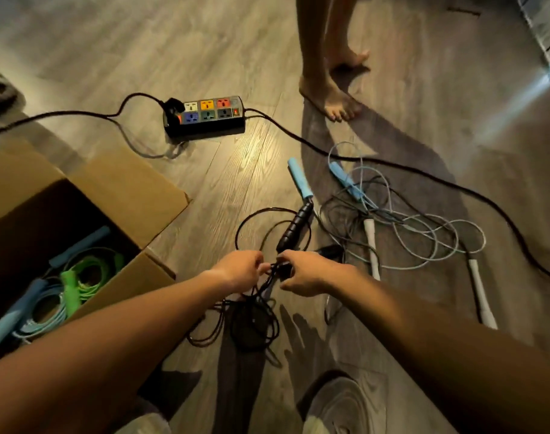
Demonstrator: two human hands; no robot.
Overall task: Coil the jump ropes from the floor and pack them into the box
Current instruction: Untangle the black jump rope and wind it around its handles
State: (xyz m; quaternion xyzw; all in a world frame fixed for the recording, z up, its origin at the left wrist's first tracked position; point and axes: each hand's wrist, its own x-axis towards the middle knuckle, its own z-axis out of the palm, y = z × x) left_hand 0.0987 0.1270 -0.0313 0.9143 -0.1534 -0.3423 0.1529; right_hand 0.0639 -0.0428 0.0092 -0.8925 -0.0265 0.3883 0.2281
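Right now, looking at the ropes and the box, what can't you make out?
All in the head view:
Where exactly the black rope is held: the left hand and right hand cover that spot.
How many ropes lie in the box: the left forearm hides its near part, and the inside is dark.
Which cord joins which handle in the pale tangle: the thin strands overlap.

Dim, warm indoor light. Glare patch on floor (251, 145) just below power strip (205, 115), bright streak at right edge. Hard shadows fall toward camera and right. Inside of box (126, 183) dark. Wide-angle bending, soft blur at edges.
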